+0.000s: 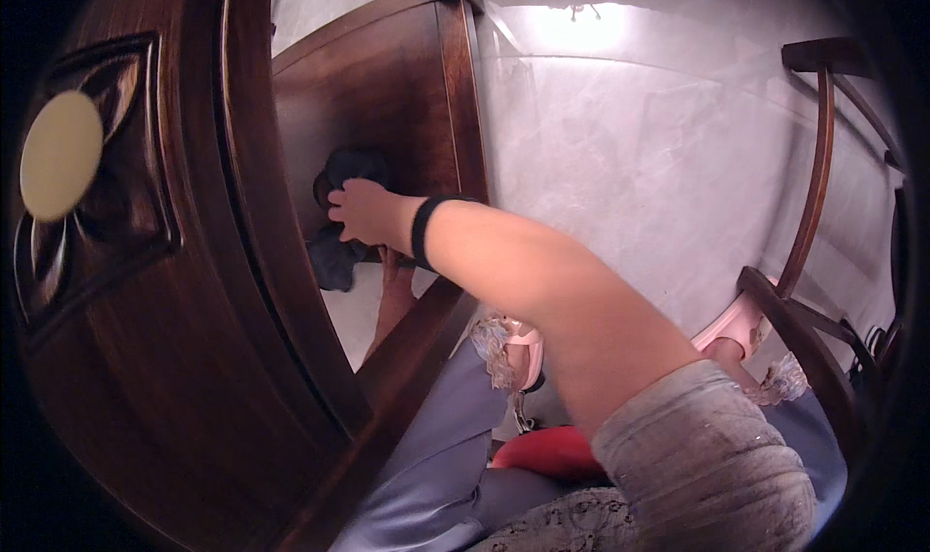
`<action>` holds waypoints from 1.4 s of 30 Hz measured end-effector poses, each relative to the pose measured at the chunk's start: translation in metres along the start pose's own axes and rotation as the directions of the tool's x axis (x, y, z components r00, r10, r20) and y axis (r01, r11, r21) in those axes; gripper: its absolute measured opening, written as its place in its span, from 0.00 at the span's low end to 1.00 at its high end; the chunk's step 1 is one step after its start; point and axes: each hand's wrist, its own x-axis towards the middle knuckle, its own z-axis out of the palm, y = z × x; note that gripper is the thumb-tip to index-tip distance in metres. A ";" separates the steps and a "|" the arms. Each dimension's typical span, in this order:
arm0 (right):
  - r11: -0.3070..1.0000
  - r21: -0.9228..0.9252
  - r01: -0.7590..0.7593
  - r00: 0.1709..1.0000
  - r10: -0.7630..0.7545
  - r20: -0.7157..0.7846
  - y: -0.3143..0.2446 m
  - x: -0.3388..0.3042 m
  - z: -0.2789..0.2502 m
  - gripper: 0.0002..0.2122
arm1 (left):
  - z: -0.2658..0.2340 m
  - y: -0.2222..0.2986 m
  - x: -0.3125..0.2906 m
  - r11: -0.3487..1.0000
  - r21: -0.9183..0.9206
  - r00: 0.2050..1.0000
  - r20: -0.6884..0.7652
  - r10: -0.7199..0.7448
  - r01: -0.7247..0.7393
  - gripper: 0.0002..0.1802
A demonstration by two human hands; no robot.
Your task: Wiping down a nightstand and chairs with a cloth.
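My right hand [368, 211] reaches in beneath the dark wooden furniture, its bent fingers closed on a dark blue cloth [356, 167]. The cloth is bunched against the brown wood; another part of it [334, 261] hangs below the hand. A black band [422, 230] circles my right wrist. Just below, my left hand [395, 269] comes up from behind a wooden rail, close to the cloth and the edge of the wooden panel [397, 87]. Its fingers are partly covered, so their grip is unclear.
A carved wooden top with a pale oval inlay [61, 155] stands close on the left. The wooden rail [417, 358] crosses below my forearms. A wooden chair frame [814, 184] is at the right. Below are my feet in pink slippers [736, 327] and something red [547, 452].
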 end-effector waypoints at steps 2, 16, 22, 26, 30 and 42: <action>0.990 -0.005 -0.144 0.989 0.143 -0.034 0.014 0.016 -0.001 0.13 | -0.001 0.001 -0.002 1.000 -0.016 0.999 0.032 -0.010 0.011 0.46; 0.452 0.157 -0.878 0.394 0.869 -0.299 0.097 -0.075 -0.033 0.07 | -0.016 0.022 -0.009 0.994 0.084 0.997 0.037 -0.069 0.066 0.39; 0.663 0.377 -0.647 0.733 0.676 0.070 -0.022 -0.107 -0.047 0.10 | -0.027 0.030 -0.006 0.983 0.079 0.977 0.121 -0.175 0.166 0.42; 0.858 -0.166 -0.485 0.872 0.460 -0.167 0.051 -0.087 -0.051 0.17 | -0.026 0.028 -0.012 0.981 0.176 0.996 0.010 -0.085 0.081 0.35; 0.772 -0.091 -0.629 0.738 0.556 -0.382 0.137 -0.093 -0.041 0.18 | -0.029 0.038 -0.005 0.976 0.195 0.993 0.054 -0.109 0.097 0.38; 0.954 0.137 -0.267 0.929 0.293 -0.226 -0.005 -0.171 -0.023 0.17 | 0.011 -0.024 -0.015 0.951 0.308 0.994 0.094 -0.049 0.017 0.41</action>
